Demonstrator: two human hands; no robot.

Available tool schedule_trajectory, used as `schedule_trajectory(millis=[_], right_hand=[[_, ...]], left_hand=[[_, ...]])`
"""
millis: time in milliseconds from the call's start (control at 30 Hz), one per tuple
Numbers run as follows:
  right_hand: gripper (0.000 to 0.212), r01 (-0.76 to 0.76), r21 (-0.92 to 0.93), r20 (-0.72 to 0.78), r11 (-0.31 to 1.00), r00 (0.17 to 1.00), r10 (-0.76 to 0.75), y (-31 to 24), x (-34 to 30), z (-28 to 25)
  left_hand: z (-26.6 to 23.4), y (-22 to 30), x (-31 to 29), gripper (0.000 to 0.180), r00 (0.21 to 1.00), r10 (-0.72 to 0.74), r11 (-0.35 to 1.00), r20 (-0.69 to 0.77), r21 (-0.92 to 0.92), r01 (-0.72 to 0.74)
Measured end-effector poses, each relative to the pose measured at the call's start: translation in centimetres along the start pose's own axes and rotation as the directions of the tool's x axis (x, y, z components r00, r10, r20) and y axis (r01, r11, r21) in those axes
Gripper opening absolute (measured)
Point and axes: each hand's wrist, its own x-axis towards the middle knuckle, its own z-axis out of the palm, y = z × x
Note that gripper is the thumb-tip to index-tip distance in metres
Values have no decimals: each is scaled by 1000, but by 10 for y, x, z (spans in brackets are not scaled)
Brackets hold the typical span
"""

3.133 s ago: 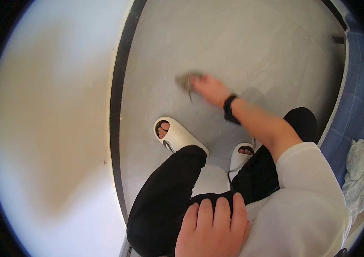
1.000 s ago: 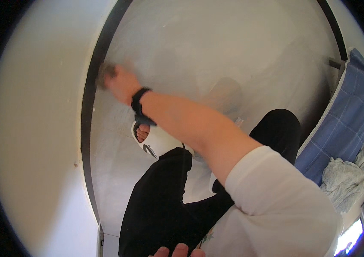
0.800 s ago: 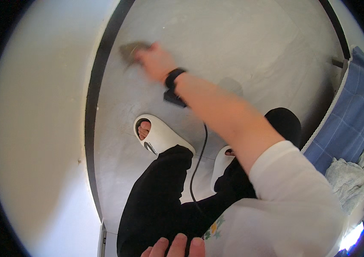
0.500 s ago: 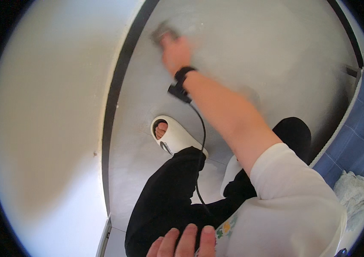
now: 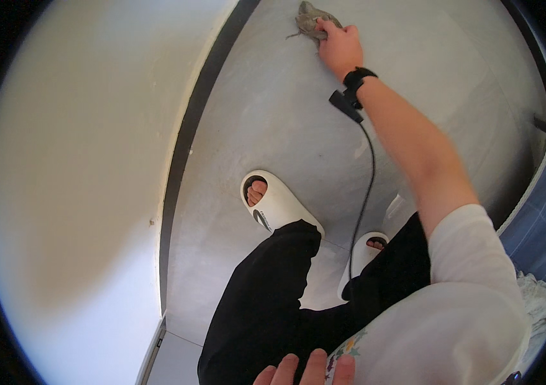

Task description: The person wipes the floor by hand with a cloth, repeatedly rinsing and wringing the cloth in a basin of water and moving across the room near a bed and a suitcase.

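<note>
A crumpled grey-brown rag (image 5: pixel 309 19) lies against the grey floor (image 5: pixel 266 109) at the far side. My right hand (image 5: pixel 342 50) is closed on it, fingers pinching its near edge and pressing it down. A black band (image 5: pixel 357 78) with a small black device and cable circles that wrist. At the bottom edge, the fingers of my left hand (image 5: pixel 308 372) show, stretched out and slightly apart over my trousers and shirt, with nothing seen in them; the rest of that hand lies out of the picture.
A white wall (image 5: pixel 86 173) with a dark skirting strip (image 5: pixel 186 138) curves along the left. My feet stand in white slippers (image 5: pixel 279 202) on the floor. The black cable (image 5: pixel 370 173) hangs down toward my legs. Blue checked fabric (image 5: pixel 539 224) drapes at the right.
My right hand has moved right and farther away with the rag across the floor, away from the skirting. The left hand has shifted slightly right and down in view.
</note>
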Motion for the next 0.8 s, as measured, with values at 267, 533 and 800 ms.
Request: schedule_trajectory(millis=[267,533,800], right_hand=[[38,-85,57,164,995,984,74,16,-55,-18],[47,-467,-150,22,871,879,476,207,-121,-161],[33,-829,-23,-275,558,542,794,167,-204,-144]], left_hand=[[7,14,-2,51,994,87,996,-63,18,-86],[-7,29,15,51,973,226,968,51,101,-231],[-5,51,25,55,945,293,943,144,122,-311]])
